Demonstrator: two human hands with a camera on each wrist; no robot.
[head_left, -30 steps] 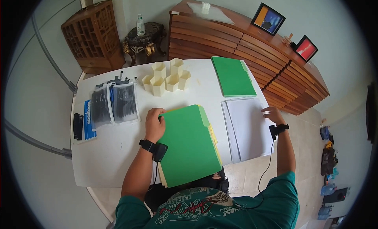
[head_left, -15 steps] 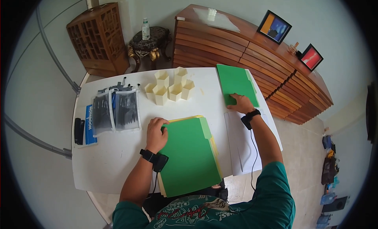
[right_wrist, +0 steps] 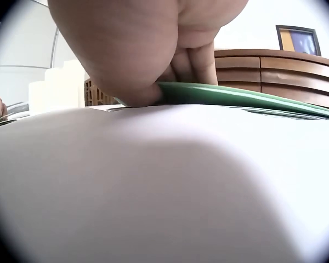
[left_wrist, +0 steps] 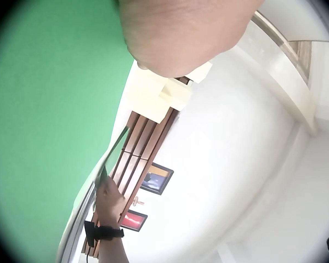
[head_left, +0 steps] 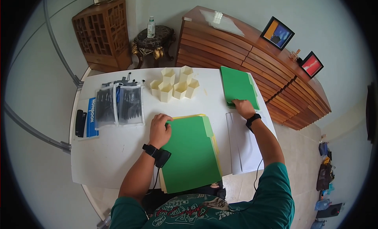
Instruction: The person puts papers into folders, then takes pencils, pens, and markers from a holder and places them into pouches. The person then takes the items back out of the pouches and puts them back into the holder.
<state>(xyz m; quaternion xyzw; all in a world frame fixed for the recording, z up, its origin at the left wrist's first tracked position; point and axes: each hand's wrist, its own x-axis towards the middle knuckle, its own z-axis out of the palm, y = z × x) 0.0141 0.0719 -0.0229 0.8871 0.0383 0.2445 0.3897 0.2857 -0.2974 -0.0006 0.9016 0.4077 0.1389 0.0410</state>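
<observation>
In the head view my left hand (head_left: 160, 131) rests on the upper left edge of a stack of file folders, a green folder (head_left: 191, 154) on top with yellow and cream edges showing under it. The left wrist view shows this hand from behind, its fingertips hidden. My right hand (head_left: 244, 108) pinches the near edge of another green folder (head_left: 239, 84) at the table's far right. Seen from the right wrist, that folder's edge (right_wrist: 225, 96) bows up slightly, with the thumb under it and fingers above. White paper sheets (head_left: 246, 150) lie below the right forearm.
Cream hexagonal cups (head_left: 180, 89) stand at the back of the white table (head_left: 114, 158). To the left are zip pouches (head_left: 130, 105) of dark items, a blue notebook (head_left: 92, 114) and a black stapler (head_left: 80, 123). Behind stand a wooden dresser (head_left: 220, 48) and a stool (head_left: 155, 38) with a bottle.
My right hand has moved from the white sheets up to the far green folder, first laid on it, now gripping its near edge. The left hand has stayed on the near folders.
</observation>
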